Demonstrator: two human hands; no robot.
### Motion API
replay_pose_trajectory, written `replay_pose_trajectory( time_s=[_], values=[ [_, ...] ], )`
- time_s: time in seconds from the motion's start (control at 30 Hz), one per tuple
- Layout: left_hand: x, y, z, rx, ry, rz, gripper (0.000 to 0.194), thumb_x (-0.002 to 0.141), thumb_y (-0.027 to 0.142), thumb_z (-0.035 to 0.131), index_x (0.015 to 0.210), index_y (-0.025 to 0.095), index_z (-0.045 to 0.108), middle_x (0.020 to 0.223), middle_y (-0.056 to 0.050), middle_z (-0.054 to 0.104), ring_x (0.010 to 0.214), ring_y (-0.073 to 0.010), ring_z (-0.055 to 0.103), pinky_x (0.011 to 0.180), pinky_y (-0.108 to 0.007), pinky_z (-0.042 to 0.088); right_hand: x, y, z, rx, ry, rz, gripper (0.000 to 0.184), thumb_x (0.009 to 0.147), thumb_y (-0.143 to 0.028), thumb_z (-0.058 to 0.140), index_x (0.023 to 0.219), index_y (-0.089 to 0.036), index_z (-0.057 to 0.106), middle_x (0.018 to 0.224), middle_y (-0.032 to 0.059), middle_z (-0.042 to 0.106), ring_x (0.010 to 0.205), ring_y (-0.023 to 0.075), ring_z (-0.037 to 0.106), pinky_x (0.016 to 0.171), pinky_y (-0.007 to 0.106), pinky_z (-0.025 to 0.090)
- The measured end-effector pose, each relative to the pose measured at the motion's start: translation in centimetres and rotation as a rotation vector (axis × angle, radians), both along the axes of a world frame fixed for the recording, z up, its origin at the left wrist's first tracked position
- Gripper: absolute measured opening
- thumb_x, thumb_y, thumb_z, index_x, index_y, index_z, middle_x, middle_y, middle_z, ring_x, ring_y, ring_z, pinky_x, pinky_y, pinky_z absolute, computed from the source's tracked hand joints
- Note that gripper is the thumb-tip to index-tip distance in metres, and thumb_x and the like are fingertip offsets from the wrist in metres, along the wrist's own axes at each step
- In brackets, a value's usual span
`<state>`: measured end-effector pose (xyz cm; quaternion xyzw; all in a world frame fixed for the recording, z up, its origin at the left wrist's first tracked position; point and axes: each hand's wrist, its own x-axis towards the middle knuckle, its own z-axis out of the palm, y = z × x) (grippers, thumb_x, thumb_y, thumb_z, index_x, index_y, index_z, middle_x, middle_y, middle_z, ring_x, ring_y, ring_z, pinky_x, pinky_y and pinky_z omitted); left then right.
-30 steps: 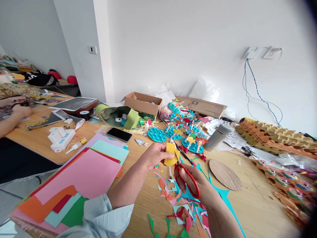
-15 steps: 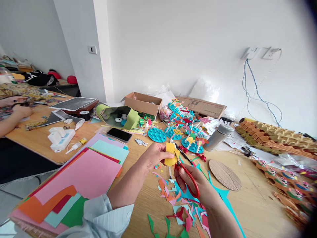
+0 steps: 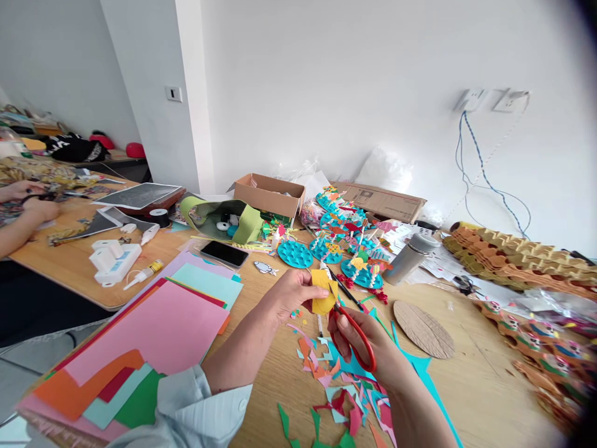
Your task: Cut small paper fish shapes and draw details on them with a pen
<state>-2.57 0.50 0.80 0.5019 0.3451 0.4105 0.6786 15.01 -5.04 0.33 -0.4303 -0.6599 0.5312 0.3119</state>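
My left hand (image 3: 291,292) pinches a small yellow paper piece (image 3: 323,294) above the wooden table (image 3: 471,379). My right hand (image 3: 368,348) grips red-handled scissors (image 3: 357,335), their blades up against the lower edge of the yellow piece. Many coloured paper scraps (image 3: 336,386) lie on the table under and around both hands. A stack of coloured paper sheets (image 3: 149,330), pink on top, lies to the left of my left forearm.
A black phone (image 3: 224,253), teal round craft pieces (image 3: 342,246), a grey flask (image 3: 410,257), a cardboard oval (image 3: 423,328), an open cardboard box (image 3: 268,194) and a stack of brown egg trays (image 3: 522,258) crowd the table. Another person's hands (image 3: 28,202) work at the far left.
The yellow piece has turned a little in my left hand and the scissors have shifted slightly along its edge. Everything else stays where it was.
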Motion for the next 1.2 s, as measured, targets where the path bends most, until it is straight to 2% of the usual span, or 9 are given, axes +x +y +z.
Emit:
replay_pose_trajectory(
  time_s=[0.33,0.6,0.8,1.2],
  values=[
    [0.05,-0.09,0.02,-0.005,-0.004,-0.005,0.039,0.054,0.040,0.077,0.078,0.009,0.069,0.074,-0.007,0.067,0.060,-0.0132,0.057,0.055,-0.023,0.042,0.13,0.11,-0.26,0.003,0.002,-0.005,0.046,0.090,-0.061,0.045,0.075,-0.018,0.051,0.051,-0.0032,0.049,0.047,0.0099,0.039,0.048,0.025,0.027],
    [-0.02,-0.19,0.27,0.002,-0.024,-0.004,0.032,0.055,0.037,0.076,0.072,0.011,0.067,0.066,-0.003,0.063,0.053,-0.0101,0.053,0.050,-0.021,0.039,0.18,0.13,-0.21,0.004,0.015,0.004,0.045,0.091,-0.060,0.045,0.076,-0.018,0.051,0.051,-0.0039,0.048,0.046,0.0092,0.039,0.048,0.024,0.027],
    [-0.27,0.08,-0.05,0.019,-0.045,-0.008,0.033,0.059,0.036,0.075,0.080,0.012,0.068,0.073,-0.004,0.067,0.062,-0.0132,0.059,0.057,-0.023,0.044,0.22,0.07,-0.24,0.000,0.001,0.016,0.046,0.092,-0.060,0.044,0.077,-0.017,0.050,0.050,-0.0040,0.047,0.047,0.0090,0.036,0.048,0.025,0.025],
    [-0.20,-0.03,0.06,0.026,0.005,-0.018,0.030,0.059,0.034,0.071,0.078,0.010,0.070,0.073,-0.005,0.067,0.060,-0.0127,0.057,0.054,-0.022,0.040,0.26,0.16,-0.20,-0.003,-0.020,0.031,0.047,0.091,-0.061,0.043,0.077,-0.017,0.050,0.053,-0.0033,0.049,0.048,0.0088,0.038,0.048,0.024,0.026]
  ],
)
